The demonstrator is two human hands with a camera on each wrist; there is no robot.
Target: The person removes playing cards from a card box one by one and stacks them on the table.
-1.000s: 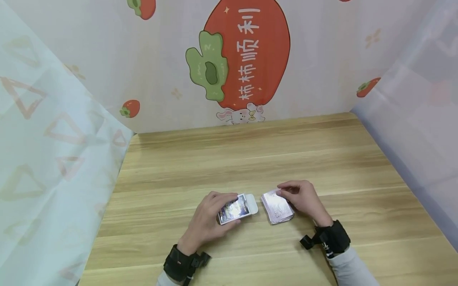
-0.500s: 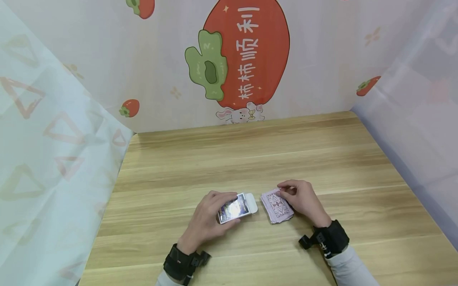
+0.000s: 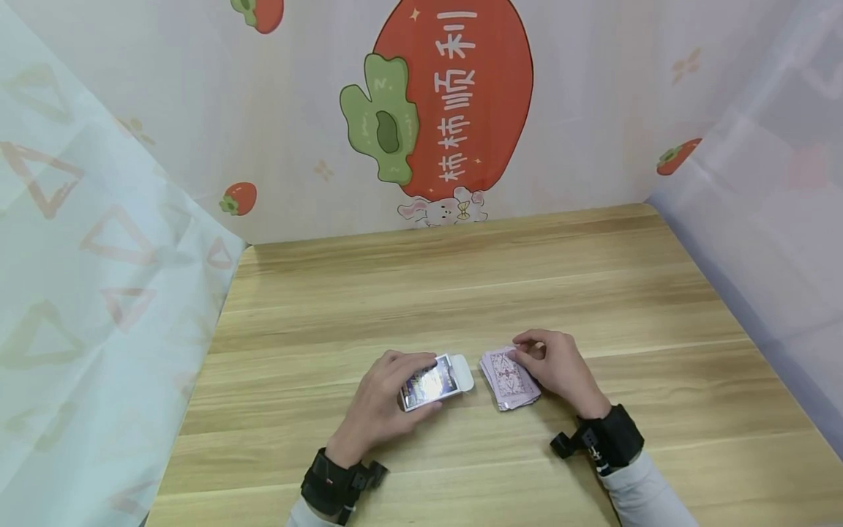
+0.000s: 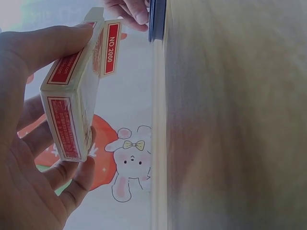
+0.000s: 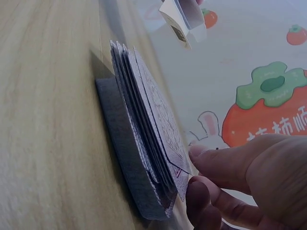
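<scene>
My left hand (image 3: 380, 401) grips a playing card box (image 3: 429, 383) by its long edges, thumb on one side and fingers on the other. The box's white end flap (image 3: 463, 374) stands open toward the right; in the left wrist view the box (image 4: 67, 108) is held above the table. To its right lies a deck of playing cards (image 3: 508, 378), patterned backs up. At the deck's far right corner, my right hand (image 3: 558, 370) pinches the upper cards (image 5: 156, 117) between thumb and fingers. These upper cards sit tilted and loosely spread over the neater lower stack (image 5: 122, 151).
The wood-grain table (image 3: 369, 293) extends around both hands. A pale printed cloth (image 3: 303, 110) hangs behind its far edge, and more cloth flanks it on the left (image 3: 99, 278) and right. Each wrist wears a black strap with a small camera.
Glare on the top card has faded and its red back pattern shows. The upper cards have shifted slightly under my right fingers. My left hand and the box stay nearly still.
</scene>
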